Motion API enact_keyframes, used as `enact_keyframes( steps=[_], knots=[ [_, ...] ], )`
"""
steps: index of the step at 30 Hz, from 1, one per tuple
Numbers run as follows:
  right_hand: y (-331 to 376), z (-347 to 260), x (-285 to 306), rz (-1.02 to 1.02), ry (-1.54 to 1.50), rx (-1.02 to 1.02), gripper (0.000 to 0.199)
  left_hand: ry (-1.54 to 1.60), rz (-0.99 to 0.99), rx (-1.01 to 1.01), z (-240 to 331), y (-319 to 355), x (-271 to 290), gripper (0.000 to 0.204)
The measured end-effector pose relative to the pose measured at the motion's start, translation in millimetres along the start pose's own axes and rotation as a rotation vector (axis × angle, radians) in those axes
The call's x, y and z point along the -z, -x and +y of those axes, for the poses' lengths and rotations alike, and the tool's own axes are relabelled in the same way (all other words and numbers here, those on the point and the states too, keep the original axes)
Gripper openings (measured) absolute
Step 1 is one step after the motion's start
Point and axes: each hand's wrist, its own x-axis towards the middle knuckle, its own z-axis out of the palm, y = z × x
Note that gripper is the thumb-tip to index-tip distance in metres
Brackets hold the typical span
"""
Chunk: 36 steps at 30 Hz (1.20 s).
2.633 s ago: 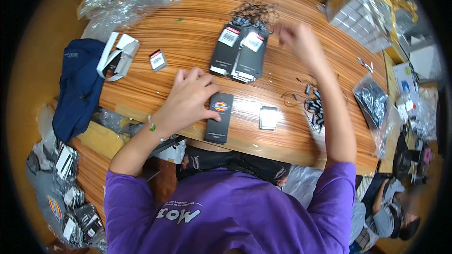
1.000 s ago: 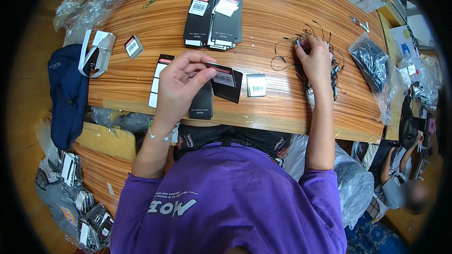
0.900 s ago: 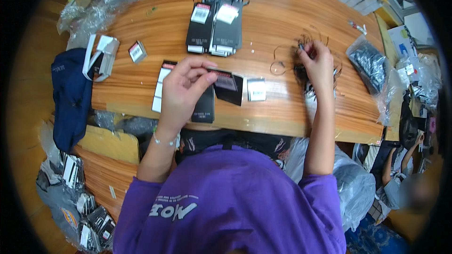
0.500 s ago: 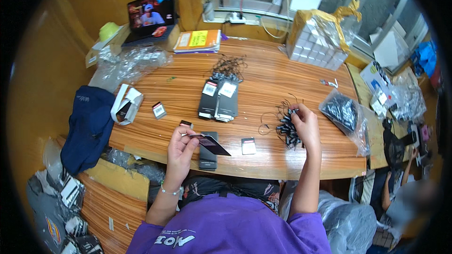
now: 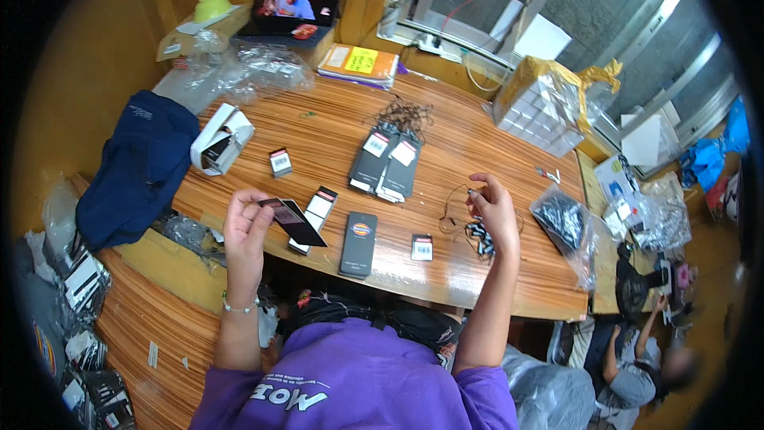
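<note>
My left hand [image 5: 245, 231] pinches a black folded hang tag [image 5: 298, 224] by its edge, over the table's front left. Under that tag lies a stack of tags with white stickers [image 5: 321, 205]. A dark hang tag with a small emblem [image 5: 359, 245] rests flat in front of me, and a small white-and-black label [image 5: 422, 248] lies to its right. My right hand [image 5: 495, 215] has thumb and fingers closed on a black hang tag string [image 5: 473, 191], above a pile of such strings [image 5: 479, 240]. Farther back, two stacks of dark tags [image 5: 383, 163] carry looped strings.
A white open box [image 5: 223, 140] and a small label stack [image 5: 280, 162] are at left, beside a navy cloth [image 5: 135, 171]. To the right lie a clear bag of black strings [image 5: 563, 227] and a taped pack of white boxes [image 5: 541, 115]. A person [image 5: 637, 374] sits far right.
My left hand has moved left with the folded tag, uncovering the stickered stack and the emblem tag. My right hand has lifted a string off the pile. The whole view has shifted.
</note>
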Motion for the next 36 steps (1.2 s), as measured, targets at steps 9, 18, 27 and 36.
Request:
enact_keyframes(
  steps=[9,18,27,36],
  knots=[
    [53.6,18.1,22.7,0.257,-0.744,-0.083,0.012,0.083,-0.638,0.128,-12.7,48.2,-112.5,0.019],
    [33.3,9.8,14.5,0.111,-0.817,-0.035,0.019,0.086,-0.712,0.155,-36.6,60.0,-133.3,0.019],
    [40.0,18.2,-25.8,-0.079,-1.209,-0.010,0.007,0.123,-0.399,0.168,-39.6,25.4,-117.6,0.023],
    [56.4,-25.8,-77.2,-0.215,-1.189,0.204,0.009,0.112,-0.550,0.154,-50.5,20.0,-117.3,0.015]
  ],
)
